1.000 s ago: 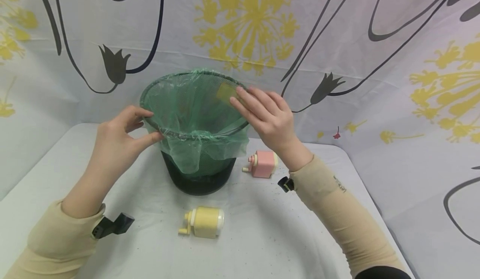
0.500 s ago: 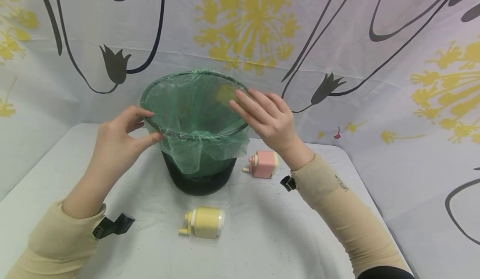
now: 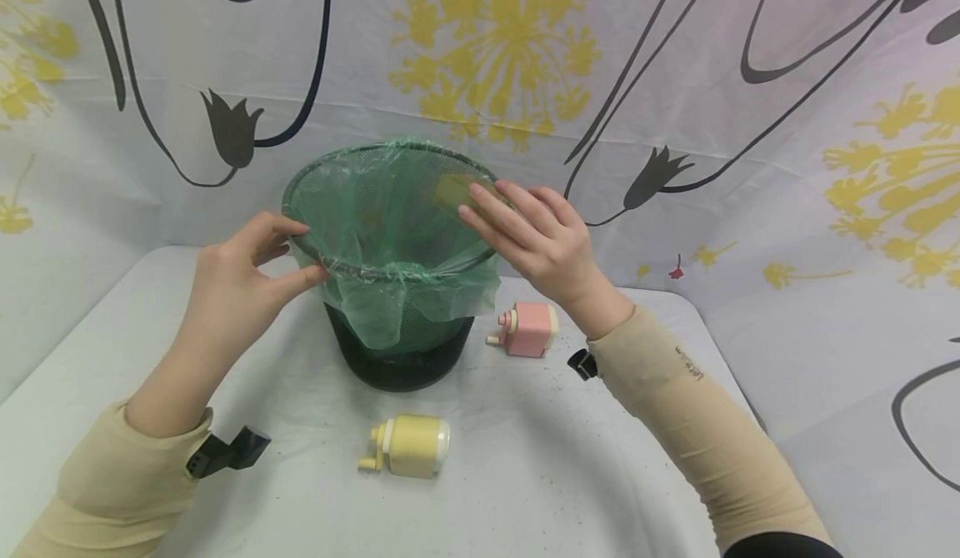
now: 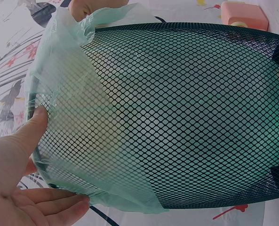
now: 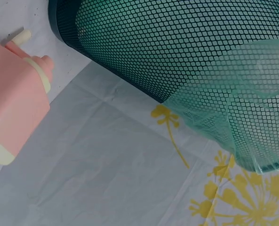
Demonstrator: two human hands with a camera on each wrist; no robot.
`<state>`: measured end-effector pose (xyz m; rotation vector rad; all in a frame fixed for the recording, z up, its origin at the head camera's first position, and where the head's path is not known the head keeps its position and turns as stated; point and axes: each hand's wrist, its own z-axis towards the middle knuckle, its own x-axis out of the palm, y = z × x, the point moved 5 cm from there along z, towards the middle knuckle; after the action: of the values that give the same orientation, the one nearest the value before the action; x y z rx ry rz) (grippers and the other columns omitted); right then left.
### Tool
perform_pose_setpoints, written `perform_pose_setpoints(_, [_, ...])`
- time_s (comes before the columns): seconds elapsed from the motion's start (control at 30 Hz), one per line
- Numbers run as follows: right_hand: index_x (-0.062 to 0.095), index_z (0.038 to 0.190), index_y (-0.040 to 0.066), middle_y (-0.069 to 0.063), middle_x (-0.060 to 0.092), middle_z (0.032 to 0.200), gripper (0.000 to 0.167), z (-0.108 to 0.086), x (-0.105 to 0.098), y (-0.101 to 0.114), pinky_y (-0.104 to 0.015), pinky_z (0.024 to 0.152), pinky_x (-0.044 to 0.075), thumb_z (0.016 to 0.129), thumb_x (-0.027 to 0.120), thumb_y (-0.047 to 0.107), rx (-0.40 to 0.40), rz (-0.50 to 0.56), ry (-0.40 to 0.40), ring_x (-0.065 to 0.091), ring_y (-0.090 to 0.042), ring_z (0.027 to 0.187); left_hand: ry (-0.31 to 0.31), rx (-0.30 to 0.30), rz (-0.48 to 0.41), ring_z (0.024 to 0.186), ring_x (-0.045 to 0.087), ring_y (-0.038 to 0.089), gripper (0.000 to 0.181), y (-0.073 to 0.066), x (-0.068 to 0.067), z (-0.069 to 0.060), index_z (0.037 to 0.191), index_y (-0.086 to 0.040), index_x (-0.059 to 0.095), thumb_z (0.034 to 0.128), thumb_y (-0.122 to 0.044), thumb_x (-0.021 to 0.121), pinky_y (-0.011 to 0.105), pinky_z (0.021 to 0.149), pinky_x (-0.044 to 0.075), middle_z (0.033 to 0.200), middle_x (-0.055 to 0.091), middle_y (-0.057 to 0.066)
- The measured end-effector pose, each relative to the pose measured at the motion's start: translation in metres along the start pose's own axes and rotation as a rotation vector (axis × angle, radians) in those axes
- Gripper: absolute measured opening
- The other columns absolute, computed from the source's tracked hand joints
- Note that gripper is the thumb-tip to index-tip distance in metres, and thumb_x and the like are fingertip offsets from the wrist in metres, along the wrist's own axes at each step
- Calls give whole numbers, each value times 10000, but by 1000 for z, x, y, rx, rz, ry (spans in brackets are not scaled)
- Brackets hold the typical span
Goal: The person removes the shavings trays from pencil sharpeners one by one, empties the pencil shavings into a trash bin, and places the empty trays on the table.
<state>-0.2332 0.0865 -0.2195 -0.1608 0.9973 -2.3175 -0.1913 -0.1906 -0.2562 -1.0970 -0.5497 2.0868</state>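
Observation:
A black mesh wastebasket [image 3: 401, 366] stands on the table, lined with a thin green plastic bag [image 3: 375, 308] folded over its rim. At the rim's left side, my left hand [image 3: 236, 283] grips the lined edge; its thumb lies on the mesh in the left wrist view. Over the right side of the opening, my right hand [image 3: 543, 241] holds a flat yellow rectangular piece [image 3: 453, 191], which looks partly see-through. Its thumb is hidden behind the fingers. The right wrist view shows the mesh and bag but not the hand.
A yellow hand-crank pencil sharpener [image 3: 416, 445] lies in front of the wastebasket. To its right rear, a pink one [image 3: 528, 329] stands beneath my right wrist. Dark specks dot the white table cover [image 3: 540, 491]. A patterned cloth [image 3: 510, 42] hangs behind.
The yellow piece has tilted and dropped slightly under my right fingers, with the right forearm shifting a little rightward. My left hand keeps its place on the rim.

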Motion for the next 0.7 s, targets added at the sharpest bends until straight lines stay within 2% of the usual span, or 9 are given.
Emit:
perform_pose_setpoints(0.33, [722, 1139, 159, -16, 638, 1228, 489, 1, 0, 0, -327, 778, 514, 750, 732, -135, -53, 4, 24, 622, -173, 1032, -8, 21, -5, 1055, 603, 428, 420, -1, 0, 0, 1100, -31, 623, 733, -67, 826, 594, 816, 450, 1093, 671, 163])
perform_pose_setpoints(0.7, [713, 1157, 171, -5, 633, 1235, 508, 0, 0, 0, -336, 788, 510, 750, 733, -133, -59, -10, 31, 613, -166, 1053, -6, 16, -1, 1058, 600, 432, 415, -2, 0, 0, 1101, -32, 621, 738, -59, 820, 592, 815, 450, 1090, 665, 176])
